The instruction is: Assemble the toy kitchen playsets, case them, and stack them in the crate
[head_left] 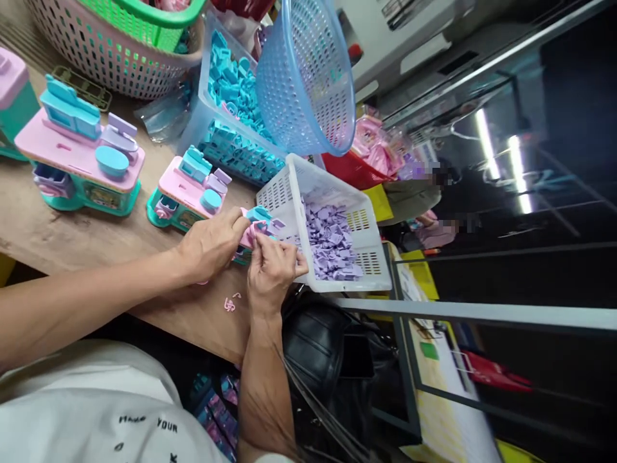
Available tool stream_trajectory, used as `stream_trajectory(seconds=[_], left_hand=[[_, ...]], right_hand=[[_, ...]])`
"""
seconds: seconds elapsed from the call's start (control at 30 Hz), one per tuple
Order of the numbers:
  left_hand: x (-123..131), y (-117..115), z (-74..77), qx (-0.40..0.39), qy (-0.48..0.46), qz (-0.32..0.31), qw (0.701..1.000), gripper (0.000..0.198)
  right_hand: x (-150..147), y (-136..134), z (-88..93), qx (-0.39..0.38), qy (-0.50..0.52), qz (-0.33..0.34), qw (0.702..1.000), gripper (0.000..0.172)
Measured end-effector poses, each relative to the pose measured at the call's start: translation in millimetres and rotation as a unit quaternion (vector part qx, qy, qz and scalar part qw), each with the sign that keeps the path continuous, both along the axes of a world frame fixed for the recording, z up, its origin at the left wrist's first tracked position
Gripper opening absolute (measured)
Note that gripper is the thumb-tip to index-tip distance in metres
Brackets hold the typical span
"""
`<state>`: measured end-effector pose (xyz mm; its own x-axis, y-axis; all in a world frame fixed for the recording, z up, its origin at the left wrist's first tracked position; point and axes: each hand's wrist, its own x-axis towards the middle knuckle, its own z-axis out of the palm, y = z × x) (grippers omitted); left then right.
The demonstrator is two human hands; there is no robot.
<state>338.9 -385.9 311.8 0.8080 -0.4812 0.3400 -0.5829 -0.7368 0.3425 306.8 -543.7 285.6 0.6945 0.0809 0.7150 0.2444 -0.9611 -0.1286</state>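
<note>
Working at the wooden table (159, 257), two bare hands are together on one small toy kitchen unit (259, 213), which stands beside the white basket (328, 183). Left hand (209, 247): fingers curled nearly closed at the unit's near left edge, partly covering it; exact grip hidden. Right hand (274, 270): thumb and index finger pinched together on a small pink piece (256, 230) at the unit's pink top; the other fingers are loosely bent. Whether the piece is seated cannot be told.

Loose pink bits (230, 305) lie on the table, near the right wrist. To the left of the hands, a second kitchen unit (186, 185) stands upright, bearing a blue oval basin (211, 199); a larger-looking third unit (72, 151) stands further left, similarly fitted.

White basket: holds purple parts (330, 241). Behind the units, a translucent bin (193, 122) is filled with blue parts (231, 71); a blue perforated basket (303, 71) tilts over its right side.
</note>
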Motion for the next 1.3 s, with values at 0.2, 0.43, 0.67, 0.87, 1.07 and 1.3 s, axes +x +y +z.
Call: stream_trajectory(seconds=[0.2, 0.43, 0.67, 0.87, 1.07, 1.3], left_hand=[[-4.0, 0.1, 2.6, 0.012, 0.020, -0.013, 1.000, 0.024], [-5.4, -0.7, 1.9, -0.027, 0.030, -0.005, 0.999, 0.023], [-7.1, -2.1, 7.6, 0.000, 0.033, 0.007, 0.999, 0.025], [-8.5, -1.3, 22.0, 0.040, 0.091, 0.006, 0.995, 0.029], [-7.4, 0.0, 24.1, 0.048, 0.106, -0.001, 0.993, 0.031], [-6.3, 0.0, 21.4, 0.037, 0.084, 0.011, 0.996, 0.027]], right_hand=[[-1.8, -5.0, 5.2, -0.083, -0.017, 0.026, 0.996, 0.022], [-2.2, -10.0, 5.7, -0.090, 0.013, 0.039, 0.995, 0.024], [-2.6, -4.3, 13.8, -0.124, 0.020, 0.048, 0.991, 0.022], [-3.7, -5.0, 19.3, -0.157, 0.015, 0.038, 0.987, 0.018], [-6.9, 2.2, 30.7, -0.173, 0.081, 0.029, 0.981, 0.023], [-1.3, 1.3, 43.0, -0.205, 0.123, 0.045, 0.970, 0.021]])
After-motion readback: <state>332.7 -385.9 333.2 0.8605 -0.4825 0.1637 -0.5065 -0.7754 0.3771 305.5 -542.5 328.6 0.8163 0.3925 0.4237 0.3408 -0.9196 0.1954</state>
